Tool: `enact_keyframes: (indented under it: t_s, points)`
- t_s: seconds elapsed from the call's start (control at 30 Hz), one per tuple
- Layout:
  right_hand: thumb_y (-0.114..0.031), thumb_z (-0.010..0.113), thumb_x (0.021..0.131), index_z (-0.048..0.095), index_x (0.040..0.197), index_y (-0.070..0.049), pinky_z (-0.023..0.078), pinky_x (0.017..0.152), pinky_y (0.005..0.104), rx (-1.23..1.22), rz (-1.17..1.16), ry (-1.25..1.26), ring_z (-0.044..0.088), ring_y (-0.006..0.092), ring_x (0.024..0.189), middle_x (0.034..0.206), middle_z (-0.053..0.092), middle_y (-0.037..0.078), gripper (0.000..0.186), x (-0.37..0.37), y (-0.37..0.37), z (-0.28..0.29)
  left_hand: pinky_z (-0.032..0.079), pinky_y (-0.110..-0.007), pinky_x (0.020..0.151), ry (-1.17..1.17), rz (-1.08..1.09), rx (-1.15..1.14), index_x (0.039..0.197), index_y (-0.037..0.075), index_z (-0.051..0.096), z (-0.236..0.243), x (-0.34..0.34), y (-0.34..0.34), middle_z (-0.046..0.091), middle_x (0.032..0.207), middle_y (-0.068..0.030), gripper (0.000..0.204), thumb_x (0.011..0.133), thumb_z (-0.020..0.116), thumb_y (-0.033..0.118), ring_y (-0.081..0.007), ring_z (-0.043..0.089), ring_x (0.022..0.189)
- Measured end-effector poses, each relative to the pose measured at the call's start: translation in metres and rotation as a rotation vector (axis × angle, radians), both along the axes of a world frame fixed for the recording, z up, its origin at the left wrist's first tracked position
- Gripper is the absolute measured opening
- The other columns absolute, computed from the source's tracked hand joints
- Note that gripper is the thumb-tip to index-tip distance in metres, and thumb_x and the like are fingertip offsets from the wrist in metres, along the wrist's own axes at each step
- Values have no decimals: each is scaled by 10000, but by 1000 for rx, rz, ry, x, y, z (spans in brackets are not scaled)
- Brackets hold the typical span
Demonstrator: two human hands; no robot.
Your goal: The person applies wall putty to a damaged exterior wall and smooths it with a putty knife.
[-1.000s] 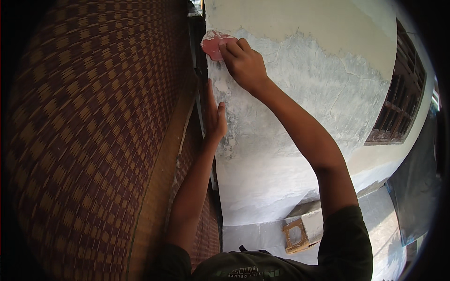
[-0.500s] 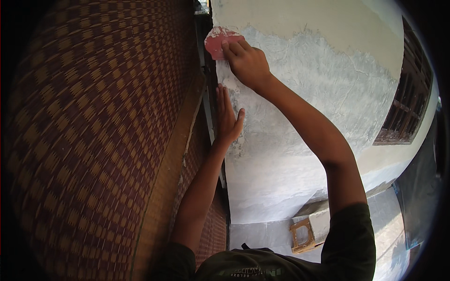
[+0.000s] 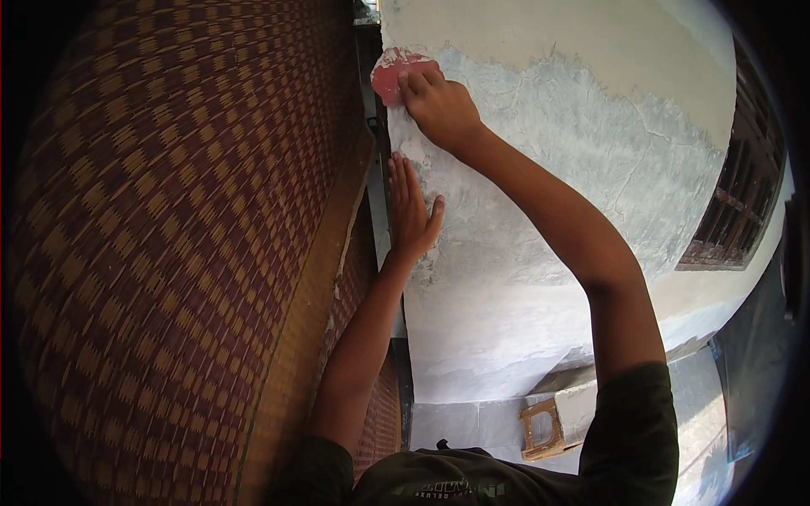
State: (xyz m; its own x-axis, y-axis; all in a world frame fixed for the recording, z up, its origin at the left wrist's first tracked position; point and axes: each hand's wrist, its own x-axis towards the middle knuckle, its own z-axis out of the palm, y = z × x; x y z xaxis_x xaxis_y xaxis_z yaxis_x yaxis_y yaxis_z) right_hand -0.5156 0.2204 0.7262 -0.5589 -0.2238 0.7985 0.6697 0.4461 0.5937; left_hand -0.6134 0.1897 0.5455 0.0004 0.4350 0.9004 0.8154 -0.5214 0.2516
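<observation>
A pink, flat scraper [image 3: 388, 82] smeared with white filler is pressed to the wall [image 3: 540, 169] near its left edge, high up. My right hand [image 3: 434, 110] is closed on it, thumb and fingers on its face, the arm reaching up from the lower right. Below it my left hand [image 3: 410, 207] rests flat against the wall's edge, fingers stretched out and thumb apart, holding nothing. The wall has a rough, patchy white-grey coat with cream paint above it.
A woven brown and maroon mat panel [image 3: 169, 211] fills the left side, with a wooden border [image 3: 299, 312] beside the wall. A dark barred window [image 3: 727, 202] sits at the right. Low down, a worn cardboard piece [image 3: 527, 430] and a pale block [image 3: 576, 409] lie on grey tiles [image 3: 447, 417].
The wall appears further right than a second ago. My left hand has turned flatter onto the wall, more fingers showing. The scraper remains at the upper edge, shifted slightly up.
</observation>
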Motion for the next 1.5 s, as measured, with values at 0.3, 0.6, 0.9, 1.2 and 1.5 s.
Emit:
enact_keyframes:
  t_s: [0.3,0.6,0.9,1.2,1.5]
  points:
    - [-102,632,762,598,1149,68,546,551,283,-6,135,-180,619,201,873,906,602,78,424,-6,-16,-24,20,-573,1175,46,80,-52,1508,-76,-29,-6,-3,3,-55,1571,-319,851,967,465,357,-444,-54,1474]
    - [-93,641,752,666,964,50,545,557,269,-6,-3,-284,626,202,835,870,609,87,257,-4,-2,-46,-7,-574,1170,61,154,-28,1492,-114,-27,-14,2,15,-79,1564,-329,818,1011,327,446,-451,-108,1464]
    - [-86,628,754,617,1095,72,527,519,274,9,-65,-144,630,179,821,864,600,79,376,11,1,-10,-29,-558,1172,109,201,-23,1490,-126,11,-10,5,16,-73,1562,-335,800,1012,332,430,-443,-110,1467]
    - [-83,630,752,608,1163,29,522,511,268,20,73,-73,616,191,824,875,589,65,427,14,-16,-9,-38,-549,1173,128,265,-53,1484,-135,-5,-10,2,14,-82,1566,-327,807,1009,350,413,-440,-115,1467]
    - [-64,623,748,595,1195,57,549,549,261,-138,-32,-306,625,194,847,903,597,70,464,19,-15,-72,-36,-556,1171,367,453,-448,1482,-138,-3,-1,-1,4,-74,1565,-329,802,1010,339,413,-443,-102,1468]
